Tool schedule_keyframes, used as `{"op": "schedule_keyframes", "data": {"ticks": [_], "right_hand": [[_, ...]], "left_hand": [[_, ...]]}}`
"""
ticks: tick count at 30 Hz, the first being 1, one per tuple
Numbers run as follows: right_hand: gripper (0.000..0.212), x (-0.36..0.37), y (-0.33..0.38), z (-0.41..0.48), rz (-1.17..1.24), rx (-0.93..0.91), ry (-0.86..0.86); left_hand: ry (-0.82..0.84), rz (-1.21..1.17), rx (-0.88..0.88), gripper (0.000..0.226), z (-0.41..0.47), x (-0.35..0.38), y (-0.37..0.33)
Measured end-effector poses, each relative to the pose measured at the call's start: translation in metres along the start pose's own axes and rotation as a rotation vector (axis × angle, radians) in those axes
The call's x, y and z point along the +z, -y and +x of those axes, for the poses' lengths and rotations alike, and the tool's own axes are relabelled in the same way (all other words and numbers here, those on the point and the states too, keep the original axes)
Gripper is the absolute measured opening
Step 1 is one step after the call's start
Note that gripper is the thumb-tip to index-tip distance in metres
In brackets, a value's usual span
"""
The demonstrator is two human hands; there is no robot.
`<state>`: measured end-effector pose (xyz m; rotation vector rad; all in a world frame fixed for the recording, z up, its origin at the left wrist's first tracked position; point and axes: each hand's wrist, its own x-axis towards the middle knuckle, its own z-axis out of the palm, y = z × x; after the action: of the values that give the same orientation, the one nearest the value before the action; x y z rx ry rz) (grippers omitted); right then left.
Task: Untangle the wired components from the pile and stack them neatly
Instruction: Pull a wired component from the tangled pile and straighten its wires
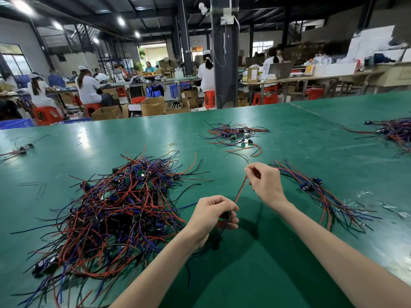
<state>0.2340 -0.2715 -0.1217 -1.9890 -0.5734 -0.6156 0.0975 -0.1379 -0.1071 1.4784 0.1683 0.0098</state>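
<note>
- Risk: we judge the black leads (219,237) trailing from the component (225,215) beside the pile (115,207) may snag and drag neighbours if lifted fast.
- Risk: a hard pull on the red wire (241,190) could strain its joint.
- The left hand (212,213) has its fingers (231,225) curled round the component, above the table (289,252) by its near edge.
- The right hand (265,185) pinches the red wire, taut between both hands.
- The stack (315,190) lies toward the right edge, the pile toward the left.

Component (226,216) half hidden in left hand (211,215), right-edge pile (394,132) cropped
</note>
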Motion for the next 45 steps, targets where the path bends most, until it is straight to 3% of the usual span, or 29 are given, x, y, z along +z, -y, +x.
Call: {"op": "schedule_keyframes", "data": {"ticks": [6,8,14,25,33,37,40,45], "right_hand": [[0.019,-0.002,0.009,0.013,0.738,0.67,0.005],[0.017,-0.003,0.012,0.016,0.904,0.816,0.006],[0.021,-0.003,0.013,0.012,0.701,0.626,0.035],[0.021,0.003,0.01,0.007,0.572,0.559,0.086],[0.02,0.001,0.011,0.006,0.544,0.561,0.091],[0.021,-0.003,0.024,0.008,0.698,0.733,0.128],[0.026,-0.008,0.041,-0.001,0.745,0.865,0.261],[0.012,-0.004,0.074,-0.043,0.667,0.787,0.658]], "left_hand": [[-0.014,-0.002,-0.033,0.027,0.001,-0.002,-0.002],[-0.008,0.007,-0.044,0.028,0.001,-0.002,-0.002],[0.041,0.043,-0.1,0.022,-0.001,0.0,-0.003],[0.134,0.103,-0.14,0.019,-0.005,-0.001,-0.008],[0.107,0.08,-0.12,0.021,-0.005,-0.001,-0.008],[-0.005,-0.006,-0.071,0.02,-0.004,-0.002,-0.009],[-0.154,-0.033,0.007,0.019,-0.002,-0.009,-0.014],[-0.299,-0.02,0.063,0.017,0.002,-0.015,-0.018]]}}
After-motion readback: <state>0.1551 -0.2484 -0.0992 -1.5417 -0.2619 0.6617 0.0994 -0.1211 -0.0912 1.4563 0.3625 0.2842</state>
